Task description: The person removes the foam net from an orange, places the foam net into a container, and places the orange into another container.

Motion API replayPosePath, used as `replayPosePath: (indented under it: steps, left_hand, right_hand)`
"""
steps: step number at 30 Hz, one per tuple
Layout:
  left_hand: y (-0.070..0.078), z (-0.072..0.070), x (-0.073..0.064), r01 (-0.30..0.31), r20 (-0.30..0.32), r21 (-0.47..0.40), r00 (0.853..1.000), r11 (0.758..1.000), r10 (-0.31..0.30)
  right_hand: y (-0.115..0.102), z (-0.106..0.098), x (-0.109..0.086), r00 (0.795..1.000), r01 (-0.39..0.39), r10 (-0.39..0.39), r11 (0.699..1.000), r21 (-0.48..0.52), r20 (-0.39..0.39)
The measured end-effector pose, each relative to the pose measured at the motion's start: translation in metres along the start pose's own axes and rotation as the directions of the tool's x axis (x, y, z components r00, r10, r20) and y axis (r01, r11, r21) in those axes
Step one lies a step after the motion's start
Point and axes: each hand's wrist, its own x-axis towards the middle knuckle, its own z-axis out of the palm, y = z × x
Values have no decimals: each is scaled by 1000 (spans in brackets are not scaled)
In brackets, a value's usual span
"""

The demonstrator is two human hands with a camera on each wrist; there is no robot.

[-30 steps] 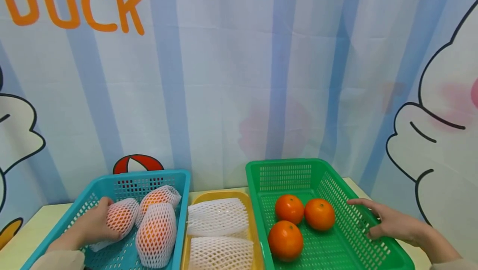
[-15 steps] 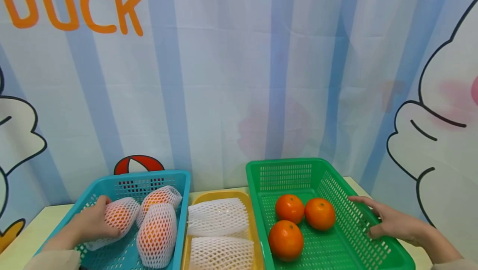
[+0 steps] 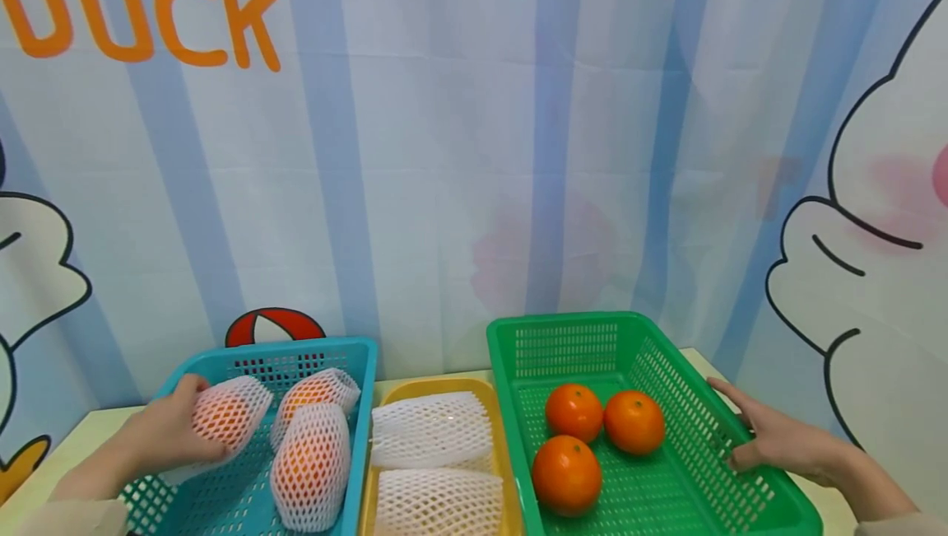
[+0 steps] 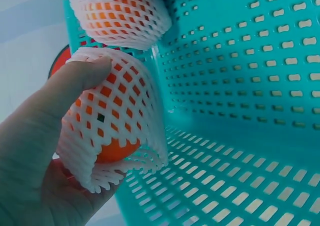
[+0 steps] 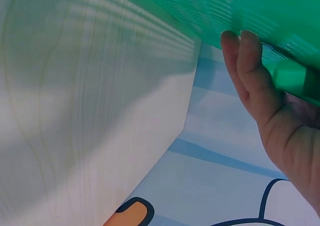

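Note:
On the left, my left hand (image 3: 159, 429) grips an orange in a white foam net (image 3: 228, 417) over the blue basket (image 3: 244, 499). In the left wrist view the thumb presses on the net (image 4: 117, 93), and bare orange peel (image 4: 119, 151) shows at its open end. Two more netted oranges, one behind (image 3: 314, 398) and one in front (image 3: 311, 470), lie in that basket. My right hand (image 3: 788, 441) holds the right rim of the green basket (image 3: 659, 334), thumb inside. In the right wrist view its fingers (image 5: 252, 71) lie along the outer wall.
Bare oranges (image 3: 566, 474) sit together in the green basket, three of them. Between the baskets a yellow tray (image 3: 403, 388) carries white foam nets (image 3: 433, 431). A light wooden tabletop (image 3: 96, 429) bears everything. A striped cartoon curtain (image 3: 444, 190) hangs right behind.
My left hand has raised the netted orange a little and shifted it left. My right hand has slid very slightly along the green rim. The other fruit stays put.

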Motion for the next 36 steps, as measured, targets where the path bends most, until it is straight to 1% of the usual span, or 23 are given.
replayPosePath:
  steps: [3,8,15,19,23,28,36]
  left_hand:
    - [4,-4,-2,-28,-26,20,999,999,28]
    - [13,-10,-6,-99,-77,46,992,994,102]
    - [27,-17,-9,-148,-90,28,985,989,150]
    - [33,-20,-10,-188,-95,14,978,982,188]
    - [38,-22,-12,-212,-106,-8,972,977,210]
    - [42,-23,-16,-229,-122,-43,967,972,223]
    - [51,-24,-19,-274,-174,-108,951,955,254]
  right_hand:
    - [0,-1,0,1000,-11,11,1000,-5,-4]
    - [1,-1,0,1000,-15,15,1000,-10,-8]
    - [1,-2,-1,1000,-13,13,1000,-12,-5]
    - [2,-2,0,1000,-12,12,1000,-7,-7]
    - [2,-2,1,1000,-10,10,1000,0,-1]
    - [3,-3,1,1000,-18,18,1000,-4,-6]
    - [3,-2,1,1000,-17,16,1000,-13,-16]
